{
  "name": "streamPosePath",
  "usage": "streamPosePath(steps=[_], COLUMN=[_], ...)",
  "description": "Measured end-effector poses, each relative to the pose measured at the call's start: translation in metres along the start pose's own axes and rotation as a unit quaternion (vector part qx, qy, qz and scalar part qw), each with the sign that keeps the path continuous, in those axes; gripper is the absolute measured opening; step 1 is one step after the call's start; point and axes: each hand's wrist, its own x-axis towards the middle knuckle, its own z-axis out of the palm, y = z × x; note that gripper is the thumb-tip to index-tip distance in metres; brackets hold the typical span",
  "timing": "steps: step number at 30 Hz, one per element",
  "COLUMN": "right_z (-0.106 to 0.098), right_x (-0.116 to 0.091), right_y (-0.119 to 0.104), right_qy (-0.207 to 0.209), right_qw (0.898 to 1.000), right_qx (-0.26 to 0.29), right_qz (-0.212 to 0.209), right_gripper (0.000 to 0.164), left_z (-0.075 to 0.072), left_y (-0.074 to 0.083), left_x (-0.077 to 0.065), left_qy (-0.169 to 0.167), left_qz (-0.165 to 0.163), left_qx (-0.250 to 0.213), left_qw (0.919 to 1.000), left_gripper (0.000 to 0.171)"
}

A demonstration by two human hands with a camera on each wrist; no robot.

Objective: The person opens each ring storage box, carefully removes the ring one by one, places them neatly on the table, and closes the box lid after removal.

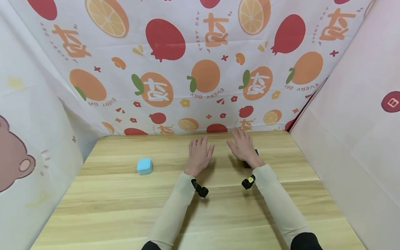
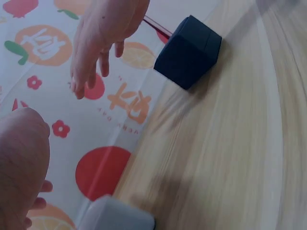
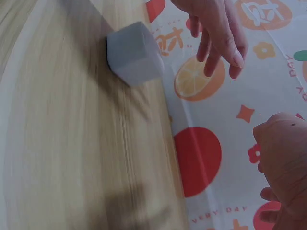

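Both hands are held over the back half of the table with their fingers extended and nothing in them. My left hand [image 1: 199,156] is above a pale grey box [image 3: 134,55], which the head view hides behind that hand. The same box shows at the bottom edge of the left wrist view. Under my right hand [image 1: 243,147] stands a dark navy box [image 2: 188,52]; in the head view only parts of it [image 1: 247,165] peek out beside the wrist. A small light blue box [image 1: 144,166] with rounded edges sits farther left.
The wooden table [image 1: 125,208] ends at the back against a fruit-printed cloth [image 1: 193,45]. Pale cloth walls hang at the left [image 1: 37,104] and right [image 1: 353,104]. Black wrist cameras are strapped over both sleeves.
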Motion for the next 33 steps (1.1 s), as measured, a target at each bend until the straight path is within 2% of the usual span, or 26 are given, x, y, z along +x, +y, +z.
streamPosePath(steps=[6,9,16,20,24,28,33], right_z=[-0.017,-0.024,-0.029,-0.033,-0.036,-0.038,-0.041], right_x=[0.003,0.001,-0.006,-0.013,-0.024,-0.034,-0.04], right_y=[0.011,0.018,0.031,0.042,0.061,0.08,0.091], right_qy=[-0.002,-0.009,-0.028,-0.034,-0.039,-0.045,-0.055], right_qw=[1.0,1.0,1.0,0.999,0.999,0.999,0.998], right_qx=[0.005,0.001,-0.006,-0.001,-0.004,-0.004,0.003], right_qz=[-0.001,0.004,-0.006,-0.004,0.001,0.007,0.008], right_gripper=[0.058,0.059,0.058,0.058,0.058,0.059,0.059], left_z=[0.002,0.006,0.02,0.029,0.036,0.046,0.057], left_y=[0.017,0.025,0.033,0.039,0.049,0.055,0.058], left_x=[0.012,0.015,0.014,0.015,0.013,0.011,0.013], left_qy=[0.006,0.003,-0.023,-0.062,-0.109,-0.125,-0.151], left_qz=[0.07,0.092,0.107,0.115,0.107,0.1,0.083], left_qx=[0.006,0.009,-0.01,-0.022,-0.039,-0.048,-0.051], left_qw=[0.9975,0.9957,0.9939,0.9912,0.9874,0.9859,0.9838], left_gripper=[0.051,0.052,0.054,0.065,0.079,0.084,0.092])
